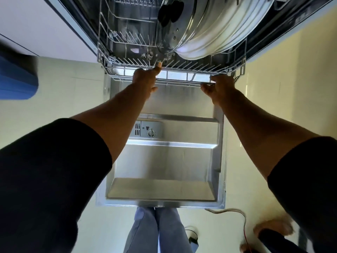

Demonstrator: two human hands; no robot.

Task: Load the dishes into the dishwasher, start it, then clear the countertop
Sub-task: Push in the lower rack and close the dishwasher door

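The dishwasher's lower wire rack (116, 60) sits mostly inside the tub, its front rail over the hinge end of the open door (164, 161). In the rack stand a glass lid with a black knob (175, 24) and a stack of white plates (228, 33) on the right. My left hand (145, 79) grips the rack's front rail left of centre, thumb up against the wires. My right hand (220, 86) grips the same rail near its right corner.
The steel door lies flat, with the detergent dispenser and dial (148, 131) in its middle. My legs (156, 232) stand at its near edge. A red cable (242, 225) runs over the floor at right, beside another person's foot (273, 229). A blue object (16, 77) is at left.
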